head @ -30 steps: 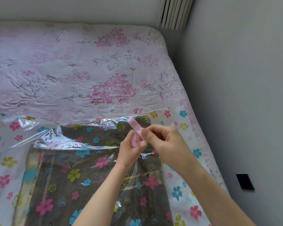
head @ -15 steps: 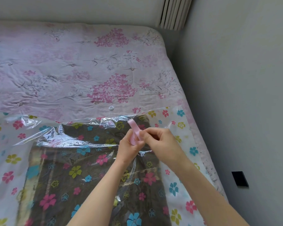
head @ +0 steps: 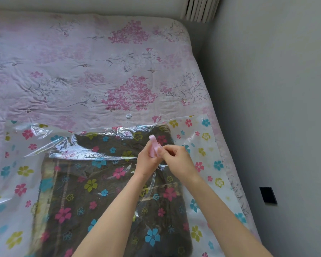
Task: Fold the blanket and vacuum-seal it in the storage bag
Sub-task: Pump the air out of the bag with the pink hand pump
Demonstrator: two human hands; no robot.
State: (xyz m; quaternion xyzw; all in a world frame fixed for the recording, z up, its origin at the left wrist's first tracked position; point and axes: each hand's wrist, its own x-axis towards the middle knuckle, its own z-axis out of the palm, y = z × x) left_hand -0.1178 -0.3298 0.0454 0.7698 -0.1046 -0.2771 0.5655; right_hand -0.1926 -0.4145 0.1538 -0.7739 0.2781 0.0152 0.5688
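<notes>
On the bed (head: pixel 82 71), a quilted pink cover printed with magenta flower sprays spreads wide, reaching back to a pale wall and running along a grey wall on the right. Folded pale curtain pleats (head: pixel 200 8) hang at the far corner, and a small black square (head: pixel 268 195) sits low on the grey wall.

Across the near part of the bed lies the storage bag (head: pixel 26 164), clear crinkled plastic dotted with pink, blue and yellow flowers. Its far edge runs left to right across the bed, and a small round white valve (head: pixel 128 116) sits just past that edge. Inside, the blanket (head: pixel 107 201), dark brown and folded into a rough rectangle, lies with its long axis running from the viewer toward the far wall, nearer the bag's right side.

Above the blanket's far right corner, both hands meet. The left hand (head: pixel 146 160) grips a small pink clip (head: pixel 154 148), which tilts up and away to the left. The right hand (head: pixel 178 160) has its fingertips curled in and pinching at the clip's near end, with a fold of the plastic drawn up beneath them.
</notes>
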